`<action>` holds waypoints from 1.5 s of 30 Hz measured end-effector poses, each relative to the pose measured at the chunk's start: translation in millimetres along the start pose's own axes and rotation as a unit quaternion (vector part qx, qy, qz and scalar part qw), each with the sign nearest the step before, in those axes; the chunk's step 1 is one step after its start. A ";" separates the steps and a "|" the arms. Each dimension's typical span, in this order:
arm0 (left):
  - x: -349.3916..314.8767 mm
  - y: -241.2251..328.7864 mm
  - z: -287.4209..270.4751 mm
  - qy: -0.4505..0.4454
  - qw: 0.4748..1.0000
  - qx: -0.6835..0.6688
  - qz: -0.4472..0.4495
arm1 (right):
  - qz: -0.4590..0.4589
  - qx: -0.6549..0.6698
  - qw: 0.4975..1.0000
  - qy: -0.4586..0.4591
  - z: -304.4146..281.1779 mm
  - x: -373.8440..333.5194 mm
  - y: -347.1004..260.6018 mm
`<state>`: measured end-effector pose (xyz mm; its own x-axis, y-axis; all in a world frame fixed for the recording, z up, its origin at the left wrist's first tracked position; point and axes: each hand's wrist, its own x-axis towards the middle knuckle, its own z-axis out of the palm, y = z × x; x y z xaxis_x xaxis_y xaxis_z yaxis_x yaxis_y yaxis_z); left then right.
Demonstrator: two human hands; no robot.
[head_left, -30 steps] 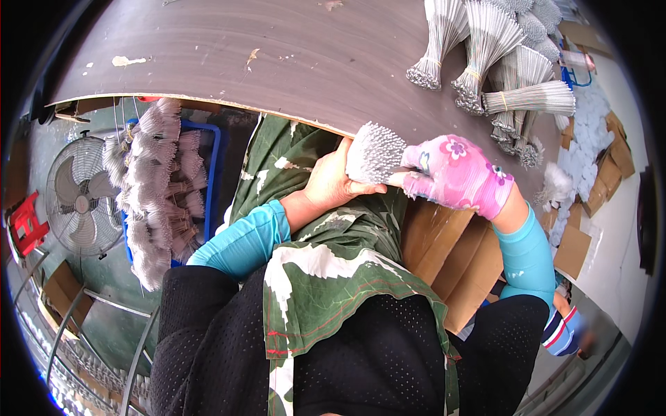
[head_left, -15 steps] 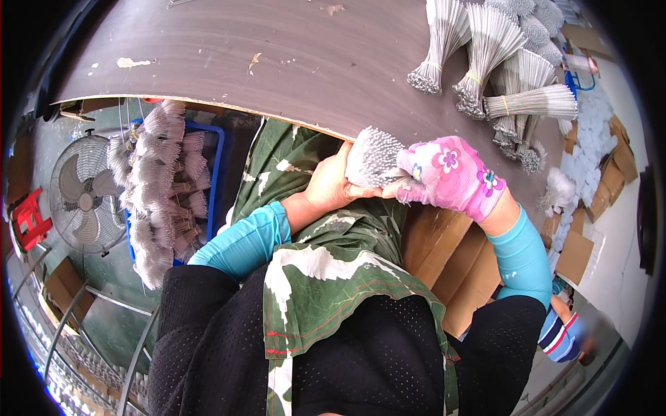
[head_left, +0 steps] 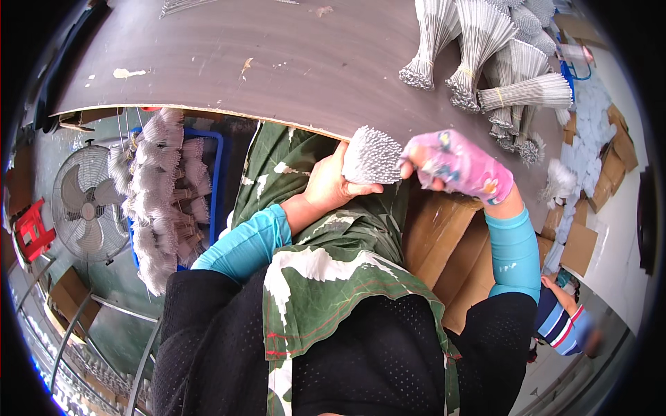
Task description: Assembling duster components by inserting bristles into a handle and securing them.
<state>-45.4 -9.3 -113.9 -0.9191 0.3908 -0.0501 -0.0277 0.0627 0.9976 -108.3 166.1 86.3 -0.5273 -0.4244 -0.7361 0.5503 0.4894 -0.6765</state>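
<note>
My bare left hand (head_left: 331, 176) is closed around a bundle of thin wire brushes (head_left: 373, 156), just off the table's near edge and above my lap. The bundle's dense grey-white end faces up; its lower part is hidden. Close by its right side is my right hand (head_left: 454, 166), in a pink flowered glove with bare fingertips. That hand is somewhat blurred, its fingers curled in. Whether anything thin is between them cannot be seen.
Similar tied bundles (head_left: 479, 52) lie at the table's (head_left: 277, 62) far right. Left of my lap, a blue crate (head_left: 219, 173) holds more bundles beside a floor fan (head_left: 88, 208). An open cardboard box (head_left: 444, 239) stands below right. Another person (head_left: 565, 326) is at lower right.
My right hand has drawn back from the bundle, up and to the right, and its fingers have turned. The left hand keeps its grip in nearly the same place.
</note>
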 end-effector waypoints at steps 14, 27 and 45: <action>-0.3 2.6 1.3 0.013 1.000 0.004 -0.008 | -0.091 -0.385 0.918 0.039 12.4 -0.3 12.5; -1.4 6.9 0.2 0.014 1.000 0.015 -0.017 | -0.109 -0.537 0.828 0.119 30.5 -7.4 1.0; -0.6 8.9 -1.9 0.003 0.999 0.035 -0.011 | -0.114 -0.585 0.801 0.054 21.6 3.3 -6.9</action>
<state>-45.8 -10.7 -104.9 -0.9213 0.3824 -0.0708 -0.0202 0.1346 0.9907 -99.8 144.8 88.0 -0.6156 -0.5669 -0.5475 -0.5191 0.8144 -0.2595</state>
